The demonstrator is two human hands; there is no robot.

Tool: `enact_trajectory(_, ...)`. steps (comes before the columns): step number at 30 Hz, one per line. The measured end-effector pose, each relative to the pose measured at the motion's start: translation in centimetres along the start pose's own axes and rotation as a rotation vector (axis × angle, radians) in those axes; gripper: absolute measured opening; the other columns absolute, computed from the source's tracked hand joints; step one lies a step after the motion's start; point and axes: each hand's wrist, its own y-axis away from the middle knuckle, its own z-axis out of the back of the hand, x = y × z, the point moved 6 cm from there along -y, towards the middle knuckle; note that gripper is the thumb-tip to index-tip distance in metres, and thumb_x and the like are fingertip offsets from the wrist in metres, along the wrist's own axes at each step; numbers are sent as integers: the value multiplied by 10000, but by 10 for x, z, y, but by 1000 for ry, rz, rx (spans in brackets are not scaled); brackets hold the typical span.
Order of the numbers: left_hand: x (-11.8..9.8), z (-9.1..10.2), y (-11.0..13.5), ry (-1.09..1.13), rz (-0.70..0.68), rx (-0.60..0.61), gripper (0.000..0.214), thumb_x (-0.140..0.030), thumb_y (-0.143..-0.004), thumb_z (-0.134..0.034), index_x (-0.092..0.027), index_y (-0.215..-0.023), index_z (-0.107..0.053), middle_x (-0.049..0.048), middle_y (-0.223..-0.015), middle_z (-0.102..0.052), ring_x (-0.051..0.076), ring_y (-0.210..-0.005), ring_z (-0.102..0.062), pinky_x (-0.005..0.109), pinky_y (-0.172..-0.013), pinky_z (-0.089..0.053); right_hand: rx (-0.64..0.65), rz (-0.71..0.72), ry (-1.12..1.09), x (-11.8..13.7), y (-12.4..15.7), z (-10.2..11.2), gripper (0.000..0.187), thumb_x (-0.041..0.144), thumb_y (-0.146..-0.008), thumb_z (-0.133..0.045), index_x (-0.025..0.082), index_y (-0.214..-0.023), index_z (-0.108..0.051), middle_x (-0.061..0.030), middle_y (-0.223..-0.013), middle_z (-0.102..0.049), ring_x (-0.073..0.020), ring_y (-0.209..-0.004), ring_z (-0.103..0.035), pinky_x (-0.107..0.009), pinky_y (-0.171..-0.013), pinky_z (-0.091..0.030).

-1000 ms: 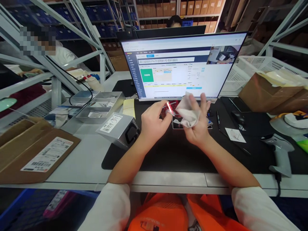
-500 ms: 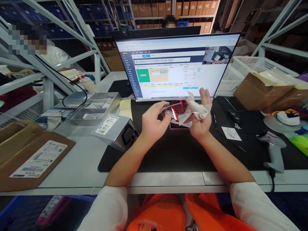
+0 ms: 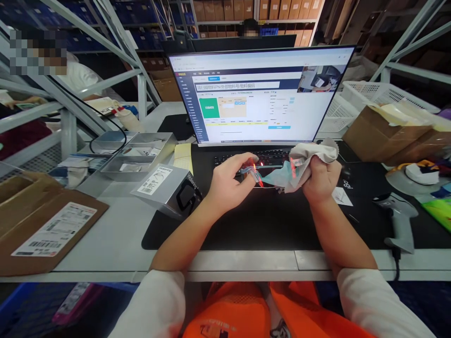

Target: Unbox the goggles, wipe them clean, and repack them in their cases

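My left hand is closed, with thumb and fingers pinching one end of a thin, glossy, see-through piece. Light-blue tints and red glints show on it; its exact kind is unclear. A crumpled off-white cloth is bunched in my right hand, whose fingers are curled round it. The cloth meets the far end of the glossy piece and covers part of it. Both hands are above the black desk mat, in front of the keyboard.
A monitor stands behind my hands. Left are a silver-grey box, grey trays and an opened brown carton. A barcode scanner, white card and cardboard box are right. Another person is at far left.
My right hand has moved right and curled its previously raised fingers round the cloth. The cloth has moved right along the glossy piece. My left hand has shifted slightly right and keeps its pinch.
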Motion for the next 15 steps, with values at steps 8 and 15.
enact_trajectory(8,9,-2,0,34,38,-8,238,-202,-895,-625,-179,-1126,-681,63,-1005,-754,154,-870,-719,288,-851,-602,40,231,95,17,-11,-1,459,609,-889,-504,223,-917,-750,-87,-976,-705,-311,-998,-668,-456,-860,-580)
enact_trajectory(15,17,8,1,-60,38,-217,244,-224,-889,-628,-185,-1129,-654,63,-993,-733,172,-909,-706,308,-865,-587,-289,194,205,4,-16,26,228,448,-835,-644,230,-782,-681,-80,-875,-654,-295,-1030,-632,-430,-989,-519)
